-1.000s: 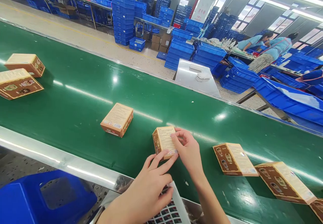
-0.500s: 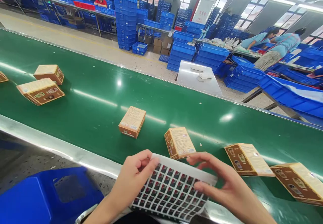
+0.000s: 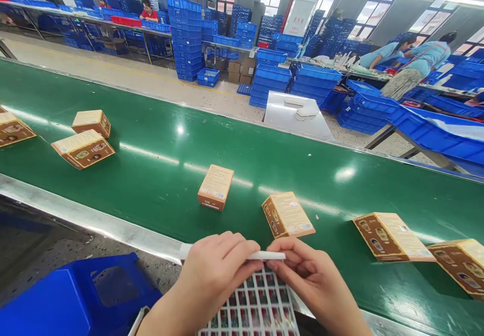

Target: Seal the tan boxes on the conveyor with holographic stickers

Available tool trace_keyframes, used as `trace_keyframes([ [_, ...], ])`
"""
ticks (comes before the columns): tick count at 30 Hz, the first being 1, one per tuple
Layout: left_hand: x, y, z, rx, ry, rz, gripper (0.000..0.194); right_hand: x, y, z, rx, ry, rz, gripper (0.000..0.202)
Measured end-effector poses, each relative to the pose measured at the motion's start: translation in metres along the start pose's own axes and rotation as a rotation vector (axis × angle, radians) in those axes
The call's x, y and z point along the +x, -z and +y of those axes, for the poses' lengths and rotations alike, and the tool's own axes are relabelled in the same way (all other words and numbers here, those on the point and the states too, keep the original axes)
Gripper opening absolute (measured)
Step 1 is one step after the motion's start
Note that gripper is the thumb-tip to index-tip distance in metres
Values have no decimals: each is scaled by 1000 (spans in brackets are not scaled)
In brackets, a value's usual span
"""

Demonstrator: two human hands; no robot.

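A thin, bendable white sheet (image 3: 260, 305) with rows of small dark and red rectangles is held low in front of me, by the belt's near edge. My left hand (image 3: 215, 270) is closed over its upper edge, fingers laid across the white border strip. My right hand (image 3: 313, 275) pinches the border's right end between thumb and fingers. Just beyond my hands, a brown and cream printed box (image 3: 291, 215) lies on the green conveyor belt (image 3: 151, 200). Another box (image 3: 215, 187) sits a little to its left. The sheet's lower part leaves the view.
More boxes lie on the belt at left (image 3: 85, 147) and right (image 3: 393, 237). A blue plastic stool-like object (image 3: 75, 290) stands at lower left. Across the belt are a metal table (image 3: 297, 116), stacked blue crates (image 3: 185, 38) and several people at benches.
The boxes have shifted rightward in view. My hands have drawn closer together, the left sliding over the sheet's upper edge, and the border now appears edge-on.
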State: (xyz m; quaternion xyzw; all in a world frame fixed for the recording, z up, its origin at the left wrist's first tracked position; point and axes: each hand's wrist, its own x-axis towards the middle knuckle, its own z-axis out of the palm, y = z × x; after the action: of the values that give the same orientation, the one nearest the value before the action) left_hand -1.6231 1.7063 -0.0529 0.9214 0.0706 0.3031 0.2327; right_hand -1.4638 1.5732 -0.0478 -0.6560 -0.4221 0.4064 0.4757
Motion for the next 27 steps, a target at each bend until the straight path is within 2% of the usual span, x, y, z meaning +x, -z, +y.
trace_keyframes([
  [5,-6,5,-8,-131,68,-147,11,0,13,-11,-236,183,35,9],
  [7,-6,7,-8,-161,115,-202,8,0,13,-16,-313,215,23,3],
  [11,-5,7,-6,-159,220,-229,11,3,8,-18,-269,161,1,9],
  [16,-4,6,-8,-191,267,-289,18,5,4,-11,-123,43,-10,14],
  [20,-3,5,-10,-193,345,-329,21,5,6,-7,-240,34,-56,19],
  [23,-3,3,-11,-163,367,-364,25,5,9,-5,-436,178,-31,13],
  [27,-2,1,-12,-97,329,-381,26,6,13,-6,-731,505,139,21],
])
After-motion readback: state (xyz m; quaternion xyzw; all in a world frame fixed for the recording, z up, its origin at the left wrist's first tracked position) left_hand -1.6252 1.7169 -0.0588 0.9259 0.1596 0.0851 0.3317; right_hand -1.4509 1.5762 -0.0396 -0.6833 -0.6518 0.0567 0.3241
